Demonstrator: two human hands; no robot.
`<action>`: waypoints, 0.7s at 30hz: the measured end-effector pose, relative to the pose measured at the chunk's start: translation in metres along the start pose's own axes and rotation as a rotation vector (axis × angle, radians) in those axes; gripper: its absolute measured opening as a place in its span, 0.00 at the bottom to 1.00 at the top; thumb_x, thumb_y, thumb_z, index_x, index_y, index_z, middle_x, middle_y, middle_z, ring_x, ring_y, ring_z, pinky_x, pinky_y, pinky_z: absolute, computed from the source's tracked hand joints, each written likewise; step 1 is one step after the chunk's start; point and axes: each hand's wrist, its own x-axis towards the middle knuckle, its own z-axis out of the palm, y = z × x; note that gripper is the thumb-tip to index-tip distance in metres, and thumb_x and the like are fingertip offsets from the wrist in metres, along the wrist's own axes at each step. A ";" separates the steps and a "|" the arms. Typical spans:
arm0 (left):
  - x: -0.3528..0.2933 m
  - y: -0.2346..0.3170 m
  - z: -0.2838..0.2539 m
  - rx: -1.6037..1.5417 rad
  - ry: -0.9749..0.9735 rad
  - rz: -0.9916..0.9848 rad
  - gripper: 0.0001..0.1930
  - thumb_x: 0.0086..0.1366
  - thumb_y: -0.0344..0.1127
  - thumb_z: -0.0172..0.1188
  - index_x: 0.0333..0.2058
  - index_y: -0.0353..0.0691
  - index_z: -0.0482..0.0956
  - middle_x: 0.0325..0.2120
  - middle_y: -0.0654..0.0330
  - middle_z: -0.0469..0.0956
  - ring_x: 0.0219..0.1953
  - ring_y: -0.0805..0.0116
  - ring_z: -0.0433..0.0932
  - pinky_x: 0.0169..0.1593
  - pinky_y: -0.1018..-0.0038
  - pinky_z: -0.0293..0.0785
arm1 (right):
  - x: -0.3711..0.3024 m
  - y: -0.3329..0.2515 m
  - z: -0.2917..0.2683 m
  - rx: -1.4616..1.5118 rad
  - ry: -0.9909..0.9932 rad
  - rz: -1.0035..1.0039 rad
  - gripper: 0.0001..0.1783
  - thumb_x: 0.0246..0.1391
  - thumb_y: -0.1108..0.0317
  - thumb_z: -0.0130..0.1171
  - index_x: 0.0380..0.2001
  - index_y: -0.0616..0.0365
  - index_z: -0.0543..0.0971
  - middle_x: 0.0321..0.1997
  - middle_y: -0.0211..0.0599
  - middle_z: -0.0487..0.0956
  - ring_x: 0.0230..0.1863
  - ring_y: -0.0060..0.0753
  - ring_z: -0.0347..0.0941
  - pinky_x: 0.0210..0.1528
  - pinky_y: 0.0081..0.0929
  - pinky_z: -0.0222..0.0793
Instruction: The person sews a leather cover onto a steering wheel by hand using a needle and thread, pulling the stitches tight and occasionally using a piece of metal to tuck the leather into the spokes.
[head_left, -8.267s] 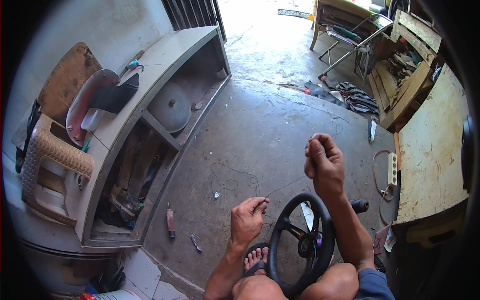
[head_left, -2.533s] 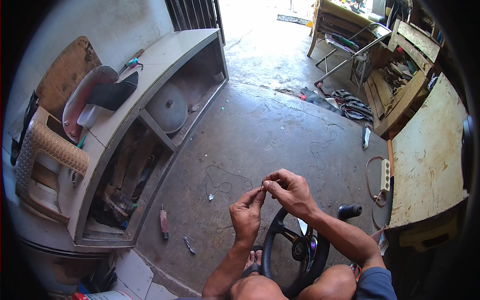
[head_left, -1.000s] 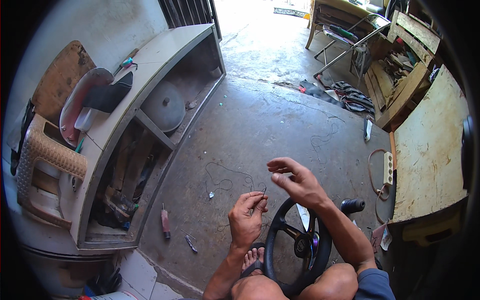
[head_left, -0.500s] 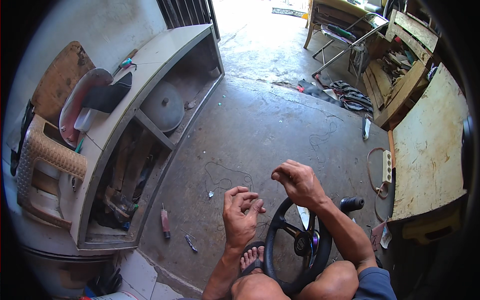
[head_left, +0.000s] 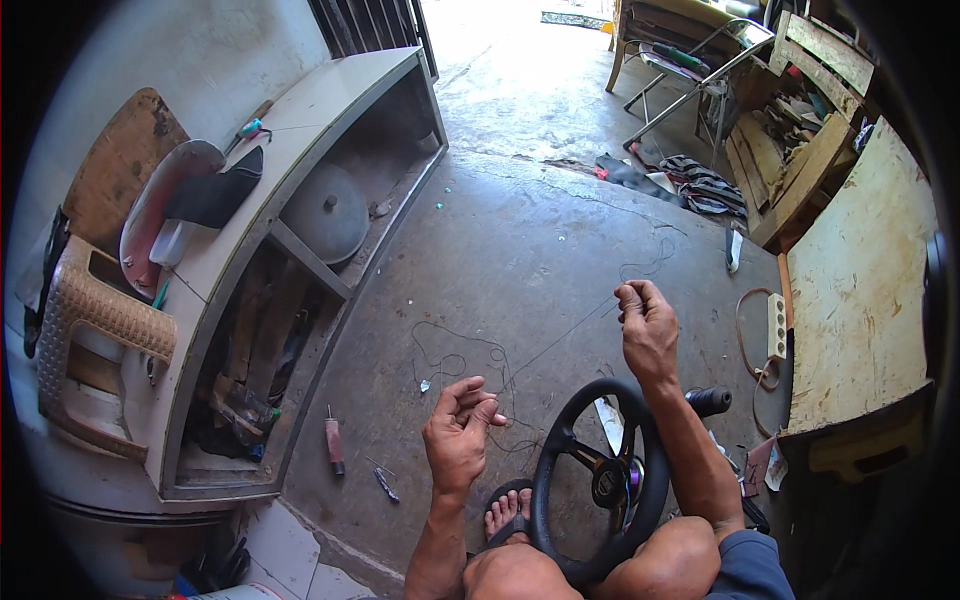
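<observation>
A black steering wheel [head_left: 548, 470] stands tilted between my knees, its dark hub facing me. To its upper right, my right hand [head_left: 650, 335] is raised with thumb and forefinger pinched on a dark thread [head_left: 565, 338]. From that pinch the thread slants down left toward loose loops on the floor. My left hand [head_left: 460, 430] is held left of the wheel, fingers curled and thumb pressed toward the forefinger; whatever lies at its fingertips is too small to make out. A black thread spool [head_left: 708, 402] is beside my right forearm.
A red-handled awl [head_left: 333, 445] and a small twisted piece [head_left: 385, 485] lie on the floor at left. A tiled cabinet [head_left: 330, 110] borders the left side. At right are a power strip [head_left: 776, 325] with its cord and a worn board [head_left: 860, 290].
My right hand has moved up and to the right, away from my left hand, drawing the thread out straight. My left hand has shifted slightly left.
</observation>
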 end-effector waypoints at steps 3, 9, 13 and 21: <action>0.000 0.009 0.002 0.215 0.039 -0.008 0.12 0.66 0.21 0.64 0.49 0.32 0.79 0.35 0.57 0.82 0.34 0.73 0.82 0.38 0.75 0.82 | -0.004 -0.005 -0.004 -0.215 0.073 -0.241 0.17 0.66 0.63 0.59 0.51 0.63 0.79 0.48 0.48 0.79 0.48 0.43 0.76 0.52 0.38 0.72; 0.012 0.046 0.009 0.820 -0.088 0.740 0.12 0.62 0.22 0.66 0.45 0.38 0.82 0.31 0.57 0.85 0.33 0.61 0.85 0.52 0.63 0.79 | -0.036 -0.060 0.017 -0.051 -0.520 -0.620 0.26 0.59 0.64 0.66 0.59 0.59 0.75 0.60 0.54 0.76 0.60 0.57 0.73 0.61 0.46 0.70; 0.020 0.065 0.010 0.802 -0.166 0.786 0.14 0.59 0.18 0.64 0.43 0.39 0.82 0.32 0.59 0.85 0.35 0.58 0.86 0.59 0.56 0.74 | -0.032 -0.078 0.023 0.107 -0.979 -0.539 0.21 0.58 0.66 0.66 0.53 0.62 0.78 0.46 0.52 0.83 0.48 0.57 0.80 0.48 0.43 0.77; 0.027 0.054 0.015 0.542 0.084 0.673 0.17 0.65 0.25 0.67 0.52 0.34 0.76 0.47 0.54 0.82 0.49 0.62 0.81 0.60 0.63 0.73 | -0.023 -0.082 0.010 -0.057 -0.796 -0.611 0.09 0.62 0.68 0.62 0.40 0.63 0.83 0.34 0.48 0.84 0.36 0.50 0.83 0.39 0.41 0.77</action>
